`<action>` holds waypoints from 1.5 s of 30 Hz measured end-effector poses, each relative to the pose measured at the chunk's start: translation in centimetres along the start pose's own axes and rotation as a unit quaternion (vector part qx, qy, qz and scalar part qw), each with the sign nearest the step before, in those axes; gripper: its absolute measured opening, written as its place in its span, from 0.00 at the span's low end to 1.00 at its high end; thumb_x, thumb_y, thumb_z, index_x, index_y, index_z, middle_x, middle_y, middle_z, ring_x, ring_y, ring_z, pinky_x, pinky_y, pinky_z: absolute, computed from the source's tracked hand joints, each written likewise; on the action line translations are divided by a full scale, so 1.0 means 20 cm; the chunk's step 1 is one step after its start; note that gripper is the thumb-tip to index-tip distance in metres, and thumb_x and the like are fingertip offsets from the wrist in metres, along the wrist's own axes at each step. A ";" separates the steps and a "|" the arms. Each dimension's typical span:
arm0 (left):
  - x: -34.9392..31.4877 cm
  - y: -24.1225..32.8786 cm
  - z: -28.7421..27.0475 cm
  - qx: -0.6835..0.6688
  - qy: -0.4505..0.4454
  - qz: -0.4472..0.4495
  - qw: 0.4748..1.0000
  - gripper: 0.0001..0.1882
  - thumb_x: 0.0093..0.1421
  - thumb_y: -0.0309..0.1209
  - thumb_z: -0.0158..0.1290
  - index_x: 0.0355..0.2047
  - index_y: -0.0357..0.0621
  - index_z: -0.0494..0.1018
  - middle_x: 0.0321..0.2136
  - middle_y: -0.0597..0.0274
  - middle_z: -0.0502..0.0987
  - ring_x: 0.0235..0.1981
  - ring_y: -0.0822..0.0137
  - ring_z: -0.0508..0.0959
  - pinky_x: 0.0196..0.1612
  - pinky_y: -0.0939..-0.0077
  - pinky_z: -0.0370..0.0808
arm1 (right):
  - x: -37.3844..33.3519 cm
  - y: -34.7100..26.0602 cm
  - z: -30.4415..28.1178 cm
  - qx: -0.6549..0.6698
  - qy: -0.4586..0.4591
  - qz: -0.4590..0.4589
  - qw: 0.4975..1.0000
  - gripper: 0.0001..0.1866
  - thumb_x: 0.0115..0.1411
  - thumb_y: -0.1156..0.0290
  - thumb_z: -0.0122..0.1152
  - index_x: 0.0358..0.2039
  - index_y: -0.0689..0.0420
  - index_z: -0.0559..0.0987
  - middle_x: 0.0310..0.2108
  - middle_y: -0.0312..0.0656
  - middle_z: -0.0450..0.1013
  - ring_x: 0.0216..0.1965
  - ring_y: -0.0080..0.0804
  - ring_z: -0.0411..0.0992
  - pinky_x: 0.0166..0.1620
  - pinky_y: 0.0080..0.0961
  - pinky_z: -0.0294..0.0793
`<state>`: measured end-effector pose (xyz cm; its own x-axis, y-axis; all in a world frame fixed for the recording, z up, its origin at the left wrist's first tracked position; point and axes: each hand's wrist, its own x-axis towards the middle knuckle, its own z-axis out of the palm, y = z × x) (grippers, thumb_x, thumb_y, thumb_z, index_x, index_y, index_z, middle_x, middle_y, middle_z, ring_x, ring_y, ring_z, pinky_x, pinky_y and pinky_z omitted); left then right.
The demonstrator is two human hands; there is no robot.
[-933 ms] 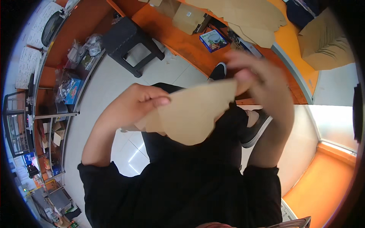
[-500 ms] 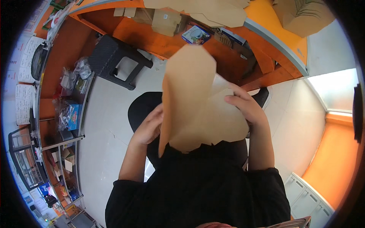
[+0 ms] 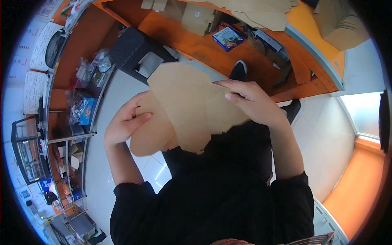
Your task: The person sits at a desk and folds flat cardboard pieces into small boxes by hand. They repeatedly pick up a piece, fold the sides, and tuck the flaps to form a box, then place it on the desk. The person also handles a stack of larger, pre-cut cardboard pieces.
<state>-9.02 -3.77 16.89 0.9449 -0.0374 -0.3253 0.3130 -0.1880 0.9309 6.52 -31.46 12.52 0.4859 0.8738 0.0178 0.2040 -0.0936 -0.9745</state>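
A brown cardboard box blank (image 3: 188, 98) with rounded flaps and crease lines is spread out above my lap. My left hand (image 3: 124, 124) pinches its left flap, the thumb on top and some fingers curled at the edge. At the far right flap my right hand (image 3: 257, 102) grips the blank between thumb and fingers, and parts of those fingers are hidden beneath it. The blank's lower edge is ragged with small notches and hangs over my dark clothing.
Ahead stands an orange desk (image 3: 171, 34) with flat cardboard pieces (image 3: 261, 14) and a stack of cardboard (image 3: 341, 24) on top. A blue-and-white box (image 3: 228, 38) sits on its lower shelf. Left are a dark stool (image 3: 132, 51) and a cluttered shelf unit (image 3: 92, 110).
The blank has swung from partly upright and folded to flatter and opened out. My left hand moved left and up with its flap, and my right hand shifted slightly left and up.
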 end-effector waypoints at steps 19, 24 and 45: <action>-0.02 -0.19 0.17 0.593 0.092 0.257 0.757 0.20 0.42 0.27 0.52 0.39 0.57 0.76 0.46 0.67 0.74 0.44 0.62 0.75 0.33 0.74 0.70 | 0.14 0.33 0.24 -0.311 0.041 -0.174 0.933 0.20 0.50 0.75 0.51 0.43 0.42 0.77 0.49 0.35 0.70 0.52 0.36 0.66 0.58 0.41 0.56; -0.03 -0.19 0.23 0.636 0.098 0.291 0.708 0.18 0.45 0.31 0.50 0.40 0.62 0.76 0.46 0.72 0.74 0.45 0.66 0.75 0.30 0.76 0.66 | 0.17 0.17 0.28 -0.245 0.051 0.003 0.968 0.13 0.54 0.66 0.54 0.41 0.47 0.76 0.43 0.37 0.72 0.49 0.36 0.67 0.58 0.41 0.54; -0.04 0.05 0.33 0.461 0.032 -0.026 0.886 0.14 0.55 0.37 0.52 0.37 0.41 0.75 0.23 0.50 0.76 0.28 0.57 0.77 0.43 0.63 0.70 | 0.01 0.03 0.37 -0.357 0.141 -0.100 0.918 0.07 0.48 0.62 0.62 0.24 0.47 0.73 0.22 0.26 0.70 0.30 0.21 0.71 0.54 0.40 0.52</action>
<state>-10.06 -10.33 17.04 0.9446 0.0450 -0.3252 0.1721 -0.9114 0.3738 0.42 -27.82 10.26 0.5584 0.7587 0.3355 0.7692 -0.3220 -0.5520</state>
